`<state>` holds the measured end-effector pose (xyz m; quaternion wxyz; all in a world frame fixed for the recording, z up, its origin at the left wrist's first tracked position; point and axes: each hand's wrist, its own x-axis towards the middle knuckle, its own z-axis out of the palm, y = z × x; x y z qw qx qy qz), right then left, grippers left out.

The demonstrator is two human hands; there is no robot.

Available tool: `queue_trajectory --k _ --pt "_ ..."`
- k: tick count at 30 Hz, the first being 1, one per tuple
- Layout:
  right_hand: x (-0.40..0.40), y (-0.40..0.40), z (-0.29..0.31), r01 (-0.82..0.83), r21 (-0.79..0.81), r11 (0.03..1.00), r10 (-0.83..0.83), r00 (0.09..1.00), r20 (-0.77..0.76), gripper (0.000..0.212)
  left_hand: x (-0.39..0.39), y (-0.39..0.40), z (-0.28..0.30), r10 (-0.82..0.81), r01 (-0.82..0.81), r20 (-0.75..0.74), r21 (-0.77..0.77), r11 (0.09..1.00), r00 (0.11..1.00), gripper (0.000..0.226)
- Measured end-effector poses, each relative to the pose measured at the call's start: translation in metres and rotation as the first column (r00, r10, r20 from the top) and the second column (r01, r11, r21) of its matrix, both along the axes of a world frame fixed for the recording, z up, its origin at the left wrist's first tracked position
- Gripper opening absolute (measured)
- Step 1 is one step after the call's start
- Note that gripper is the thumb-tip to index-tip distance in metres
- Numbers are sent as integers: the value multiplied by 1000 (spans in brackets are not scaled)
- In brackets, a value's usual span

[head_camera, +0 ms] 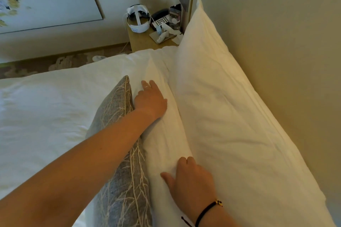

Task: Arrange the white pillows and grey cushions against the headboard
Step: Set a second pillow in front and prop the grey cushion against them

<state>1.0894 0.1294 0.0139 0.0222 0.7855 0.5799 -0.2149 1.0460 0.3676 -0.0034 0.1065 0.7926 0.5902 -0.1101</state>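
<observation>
The left hand's [150, 97] fingertips sink out of sight between the grey cushion [120, 153] and the front white pillow [164, 134], so I cannot tell how far they curl; only the knuckles, a ring and the back of the hand show. The right hand's [190, 178] fingers likewise dip into the crease between the two pillows, and their tips are hidden. The lower ends of the cushion and both pillows run off the bottom edge of the view.

The left hand lies fairly flat against the front pillow's side, right beside the cushion's upper corner, with its forearm crossing over the cushion. The right hand rests on top of the front pillow near its closer end, thumb spread out to the side, fingers pressing down into the soft fabric; a dark cord bracelet [208, 210] sits on that wrist. Neither hand plainly grips anything.

The rear white pillow [230, 107] stands on edge, leaning against the beige headboard [286, 61]. The front pillow stands just ahead of it, touching it along its length, creased and rumpled. The grey cushion, woven with a pale branch pattern and piped edge, stands upright against the front pillow on the white bed [46, 107].

Beyond the pillows a bedside worktop [142, 40] carries a white headset [138, 18], a telephone and small items too cluttered to name.
</observation>
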Motion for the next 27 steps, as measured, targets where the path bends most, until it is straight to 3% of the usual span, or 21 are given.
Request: queue_trajectory --k 4,7,13,18,22,24,27 --pt "-5 -57 5 63 -125 990 -71 996 -62 57 -4 -21 10 -107 114 -109 58 992 988 61" --pt "2 -88 10 118 -183 976 -140 984 -110 57 -5 -43 16 -270 288 -214 62 955 939 36" --pt "7 -144 17 194 -224 955 -238 953 -186 65 -21 -53 27 -502 571 -389 78 818 772 37" --pt "-23 -172 13 273 -215 938 -305 943 -130 83 -26 -34 26 -492 632 -526 118 766 694 36" --pt "-30 -164 5 291 -184 939 -311 946 -89 70 -22 -25 21 -530 683 -583 58 728 615 19" --pt "-29 -158 0 299 -158 941 -315 944 -93 58 -23 -20 18 -552 681 -555 36 731 622 16" --pt "-26 -149 -8 320 -131 938 -335 936 -112 40 -23 -7 15 -500 546 -370 27 837 784 20"
